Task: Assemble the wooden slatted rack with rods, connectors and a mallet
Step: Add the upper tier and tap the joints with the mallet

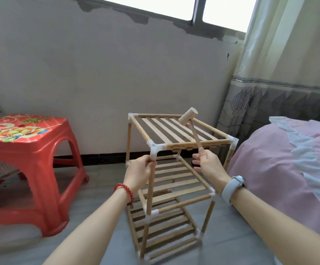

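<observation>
Wooden rack's (166,169) base blurs beneath arms.

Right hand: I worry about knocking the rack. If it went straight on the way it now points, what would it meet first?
The right hand, pinching the mallet handle, points forward and up. It would probably first meet the front rod of the rack's top shelf just above it; depth is unclear.

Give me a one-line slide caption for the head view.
Left hand grips the wooden rack's front post while right hand holds the mallet above the top shelf.
</observation>
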The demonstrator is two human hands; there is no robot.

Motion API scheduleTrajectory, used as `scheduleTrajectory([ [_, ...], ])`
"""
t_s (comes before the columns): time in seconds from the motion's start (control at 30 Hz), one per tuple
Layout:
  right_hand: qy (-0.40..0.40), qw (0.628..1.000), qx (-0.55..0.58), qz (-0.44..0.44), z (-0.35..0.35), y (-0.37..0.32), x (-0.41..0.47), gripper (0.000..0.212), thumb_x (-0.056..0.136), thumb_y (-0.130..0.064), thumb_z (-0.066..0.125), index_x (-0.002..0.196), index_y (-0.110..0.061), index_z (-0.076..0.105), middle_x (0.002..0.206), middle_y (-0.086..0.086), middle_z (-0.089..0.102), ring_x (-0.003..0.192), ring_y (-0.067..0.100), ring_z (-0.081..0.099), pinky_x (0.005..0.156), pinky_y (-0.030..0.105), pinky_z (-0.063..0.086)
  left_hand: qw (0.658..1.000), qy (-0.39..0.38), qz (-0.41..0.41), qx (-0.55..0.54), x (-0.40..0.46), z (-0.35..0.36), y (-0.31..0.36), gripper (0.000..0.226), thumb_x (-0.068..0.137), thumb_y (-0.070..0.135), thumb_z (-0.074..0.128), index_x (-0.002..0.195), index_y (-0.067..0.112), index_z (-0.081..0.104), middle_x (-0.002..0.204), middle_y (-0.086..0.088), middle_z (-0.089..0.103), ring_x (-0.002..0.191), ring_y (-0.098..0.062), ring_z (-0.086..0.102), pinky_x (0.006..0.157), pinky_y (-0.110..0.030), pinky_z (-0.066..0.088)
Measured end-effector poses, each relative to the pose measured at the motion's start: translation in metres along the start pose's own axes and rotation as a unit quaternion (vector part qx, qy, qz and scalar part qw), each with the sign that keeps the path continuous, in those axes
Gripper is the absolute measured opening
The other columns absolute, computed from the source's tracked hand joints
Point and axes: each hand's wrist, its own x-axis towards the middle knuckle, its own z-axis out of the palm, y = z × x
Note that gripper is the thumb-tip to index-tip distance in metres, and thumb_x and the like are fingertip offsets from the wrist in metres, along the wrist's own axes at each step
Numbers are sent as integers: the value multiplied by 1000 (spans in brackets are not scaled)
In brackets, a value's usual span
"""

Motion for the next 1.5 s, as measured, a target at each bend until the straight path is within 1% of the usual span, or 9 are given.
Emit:
scheduleTrajectory([
  [0.3, 70, 997, 33, 25, -47, 19, 11, 36, 103, -34, 29, 82, -17, 53, 102, 15, 60, 104, 30, 57, 98, 47, 43, 986, -102, 125, 34, -16, 79, 84, 12, 91, 25, 61, 94, 19, 71, 85, 4, 71, 79, -11, 66, 71, -30, 54],
  [0.43, 176, 984, -21, 21, -76, 37, 8, 30, 98, -47, 25, 93, -21, 39, 82, 2, 48, 77, 20, 49, 70, 33, 42, 964, -154, 181, 117, -12, 86, 96, 20, 94, 30, 54, 91, 21, 72, 71, 10, 62, 65, -5, 58, 59, -21, 46],
  [0.57, 160, 961, -223, -31, -64, 35, -11, 37, 102, -39, 18, 104, -15, 47, 85, -1, 57, 93, 27, 56, 97, 47, 37, 973, 12, 155, 173, 25, 54, 74, 28, 90, 20, 53, 117, 21, 59, 116, 1, 56, 109, -17, 50, 87, -33, 47],
  [0.7, 174, 894, -399, -103, -40, 41, -14, 37, 101, -37, 19, 100, -14, 48, 78, 1, 66, 84, 26, 64, 104, 44, 34, 928, -138, 28, 346, 68, 33, 49, 55, 88, 22, 50, 140, 32, 35, 155, 2, 18, 145, -28, 4, 113, -54, 12],
  [0.8, 219, 852, -439, -182, -41, 51, 0, 43, 100, -37, 27, 80, -11, 54, 48, -4, 54, 41, 19, 55, 62, 35, 54, 894, -137, 47, 424, 79, 30, 44, 21, 93, 31, 43, 111, 28, 53, 130, 6, 49, 136, -22, 29, 110, -60, 11],
  [0.93, 231, 833, -448, -229, -84, 66, 30, 59, 102, -42, 14, 73, -10, 54, 42, -3, 47, 30, 16, 45, 33, 17, 26, 864, -99, 119, 479, 72, 40, 59, 27, 96, 35, 39, 118, 28, 51, 124, 8, 54, 122, -19, 43, 112, -55, 14],
  [1.17, 213, 862, -457, -49, -117, 75, 68, 38, 102, -31, 27, 113, -5, 53, 106, 16, 65, 101, 35, 57, 96, 42, 35, 887, -67, 267, 372, 18, 52, 86, 29, 96, 33, 48, 123, 30, 57, 115, 10, 64, 111, -15, 56, 111, -46, 25],
  [1.37, 200, 923, -265, -194, -75, 57, 40, 29, 100, -19, 40, 86, -1, 59, 83, 13, 61, 84, 29, 55, 79, 33, 34, 957, -8, 191, 220, -4, 6, 39, 66, 73, 75, 43, 113, 26, 63, 122, 16, 55, 127, 1, 36, 112, -43, 20],
  [1.5, -27, 966, -217, -138, -68, 39, 0, 29, 101, -29, 35, 76, -24, 50, 65, -3, 53, 59, 13, 51, 63, 38, 46, 985, -40, 144, 85, -22, 6, 21, 67, 78, 35, 74, 137, 24, 43, 146, 20, 27, 139, 9, 6, 115, -27, 17],
])
